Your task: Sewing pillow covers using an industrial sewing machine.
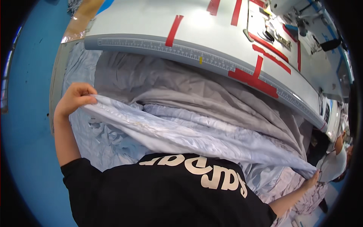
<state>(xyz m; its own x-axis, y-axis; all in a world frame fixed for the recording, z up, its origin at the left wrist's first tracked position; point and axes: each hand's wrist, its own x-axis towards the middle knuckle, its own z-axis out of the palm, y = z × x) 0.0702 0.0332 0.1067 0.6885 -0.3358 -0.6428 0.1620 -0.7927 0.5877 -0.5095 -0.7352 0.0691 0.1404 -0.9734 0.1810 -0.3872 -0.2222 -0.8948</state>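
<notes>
Both hands (76, 99) hold pale blue cloth (181, 133) stretched, the right hand (312, 179) hard to make out.

Your pale blue cloth (181, 132) looks thin and finely creased; the grey cloth (181, 81) beyond is matt and rumpled. Ahead of you, the white desk (132, 19) is smooth and glossy.
</notes>
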